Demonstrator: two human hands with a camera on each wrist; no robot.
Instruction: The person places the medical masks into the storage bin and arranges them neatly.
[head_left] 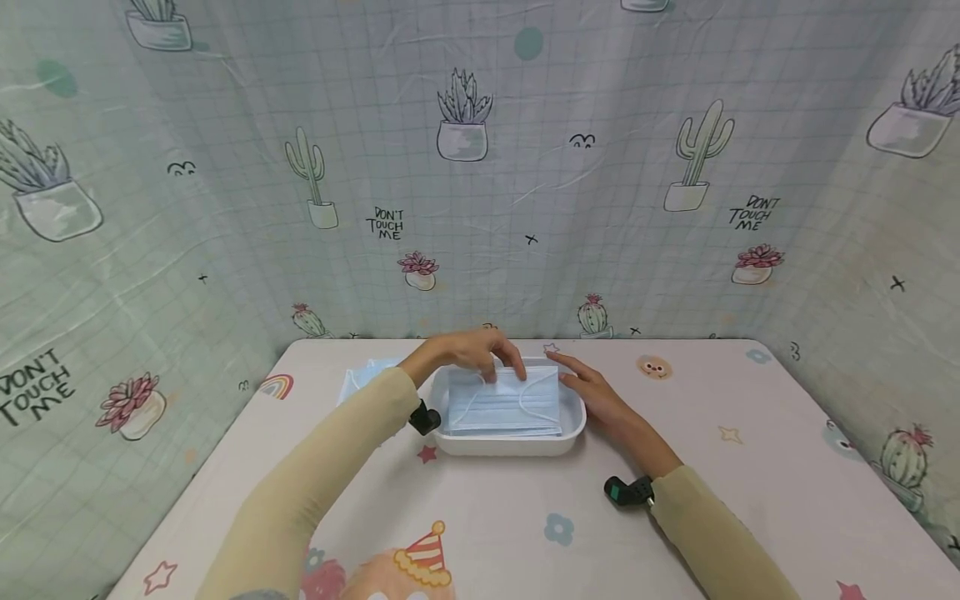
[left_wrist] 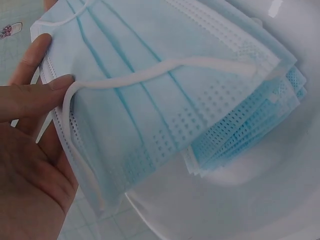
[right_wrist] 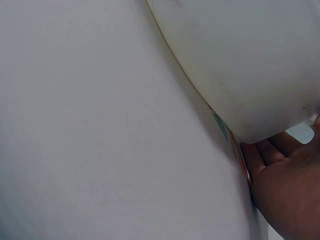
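Note:
My left hand (head_left: pixel 476 348) reaches over a white plastic box (head_left: pixel 510 447) and pinches the far edge of a light blue face mask (left_wrist: pixel 120 100), thumb on the front and fingers behind. White ear loops lie across the mask's pleats. More stacked masks (left_wrist: pixel 240 125) show beneath it, inside the box. My right hand (head_left: pixel 603 404) holds the box at its far right corner, with fingers along the outer wall and thumb at the rim. In the right wrist view the fingers (right_wrist: pixel 270 152) press against the box's outside, low by the table.
Another blue mask (head_left: pixel 369 375) lies on the table left of the box, partly hidden by my left arm. The white patterned tabletop (head_left: pixel 510 517) ends at a hanging cactus-print cloth (head_left: pixel 525 200) behind and at both sides. Black wrist devices (head_left: pixel 628 492) sit at both cuffs.

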